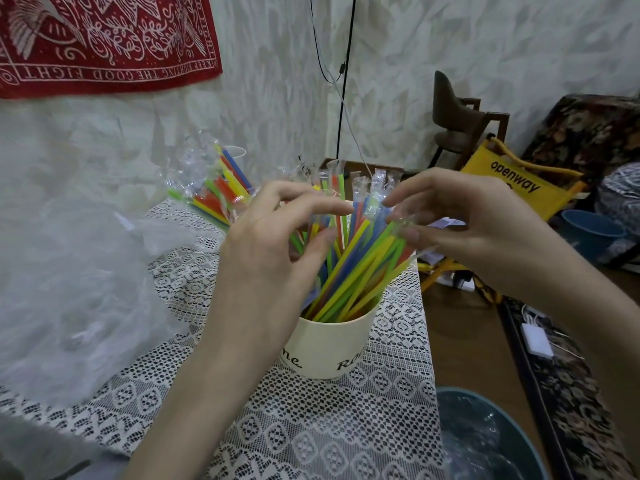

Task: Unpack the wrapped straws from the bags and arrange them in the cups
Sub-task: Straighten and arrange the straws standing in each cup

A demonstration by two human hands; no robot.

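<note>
Cream paper cup (325, 344) of coloured wrapped straws (356, 268) on lace-covered surface (311, 427). I see left hand (273, 251) and right hand (460, 223) both pinching straw tops.

**Straws fanned in two cups**

At frame centre a cream cup (332, 344) with black lettering stood upright, packed with wrapped straws (360, 258) in yellow, green, blue and orange, leaning outward. Behind it, upper left of centre, a second cup (238, 153) held another bundle (221, 188). Crumpled clear bags (76, 292) lay at left.
</note>
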